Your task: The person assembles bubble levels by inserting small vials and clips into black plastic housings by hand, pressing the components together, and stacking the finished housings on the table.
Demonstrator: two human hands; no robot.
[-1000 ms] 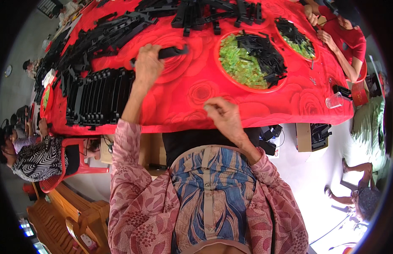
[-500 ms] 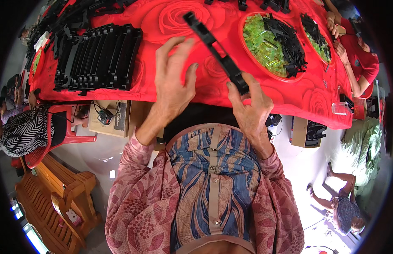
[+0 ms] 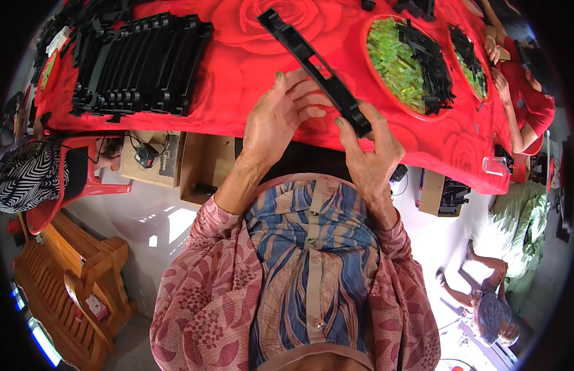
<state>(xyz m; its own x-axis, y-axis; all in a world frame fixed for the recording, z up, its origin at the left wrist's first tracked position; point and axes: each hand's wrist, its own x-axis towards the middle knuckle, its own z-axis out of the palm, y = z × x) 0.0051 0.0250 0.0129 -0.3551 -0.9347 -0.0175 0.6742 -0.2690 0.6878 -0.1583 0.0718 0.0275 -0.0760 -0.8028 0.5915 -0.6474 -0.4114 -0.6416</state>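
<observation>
My right hand point(image 3: 372, 137) grips the lower end of a long black plastic strip point(image 3: 315, 65) with cut-out slots, held tilted over the near part of the table. My left hand point(image 3: 279, 114) is beside the strip's middle, palm turned up and fingers apart, its fingertips close to the underside; whether they touch it I cannot tell. To the left lies a row of similar black plastic strips point(image 3: 147, 65), set side by side. On the right stands a red tray point(image 3: 372, 65) with yellow-green clear pieces point(image 3: 395, 59) and small black parts point(image 3: 426, 68).
A red rose-patterned cloth point(image 3: 237, 105) covers the table. Another red tray point(image 3: 463, 74) stands farther right, by a person in red point(image 3: 534, 102). A clear cup point(image 3: 494, 165) sits near the right edge. Below are cardboard boxes point(image 3: 206, 161), a red chair point(image 3: 82, 179) and a wooden bench point(image 3: 70, 278).
My left hand has turned palm up and moved right, under the black strip. The right hand keeps its grip, and the strip has shifted slightly. The view has shifted a little.
</observation>
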